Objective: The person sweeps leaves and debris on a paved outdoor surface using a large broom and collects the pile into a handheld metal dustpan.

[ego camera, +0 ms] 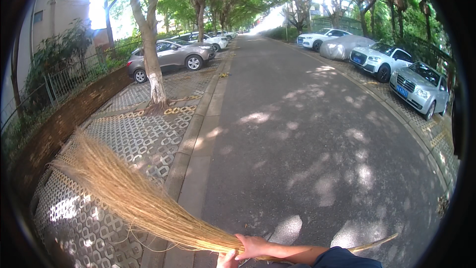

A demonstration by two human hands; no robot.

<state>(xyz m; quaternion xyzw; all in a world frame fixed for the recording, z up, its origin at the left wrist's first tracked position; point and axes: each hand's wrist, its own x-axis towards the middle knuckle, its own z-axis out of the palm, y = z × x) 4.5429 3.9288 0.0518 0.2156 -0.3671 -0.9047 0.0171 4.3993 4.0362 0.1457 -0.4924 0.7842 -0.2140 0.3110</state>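
Note:
A long straw broom (148, 204) stretches from the bottom middle up to the left, its bristles fanned out over the paved strip. My right hand (254, 246) wraps around the neck of the broom, where the bristles narrow. Just below and to its left, my left hand (227, 259) grips the same bundle and is partly cut off by the frame's lower edge. The broom's thin wooden handle (375, 242) comes out beyond my dark-sleeved right forearm. A few loose strands curl away under the bristles.
An asphalt road (297, 137) runs ahead, dappled with sunlight. On the left, a stone kerb (187, 137) borders grass-block paving (134, 149) with a white-based tree (156, 85) and a grey car (174, 55). Cars, including a silver sedan (420, 87), line the right side.

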